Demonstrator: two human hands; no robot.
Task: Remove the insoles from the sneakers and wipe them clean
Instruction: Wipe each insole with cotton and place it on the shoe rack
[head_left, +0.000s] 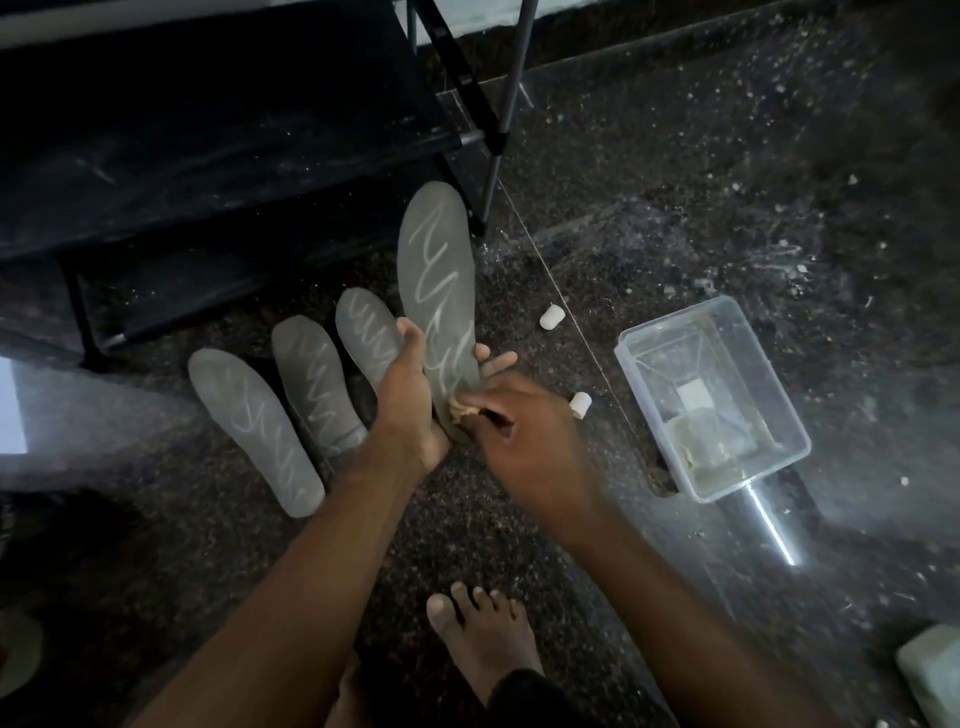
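Note:
My left hand (410, 400) grips a grey insole (436, 270) near its heel end and holds it up, toe pointing away; pale zigzag lines run down its face. My right hand (524, 431) pinches a small tan cloth (462, 413) against the heel end of that insole. Three more grey insoles with the same zigzag marks lie side by side on the dark speckled floor to the left: one at far left (254, 431), one in the middle (317, 384), one partly behind my left hand (363, 330). No sneakers are visible.
A clear plastic tub (711, 395) holding something pale stands on the floor at right. Two small white cylinders (551, 316) (580, 404) lie near the insole. A black shoe rack (218, 130) fills the upper left. My bare foot (483, 639) is below.

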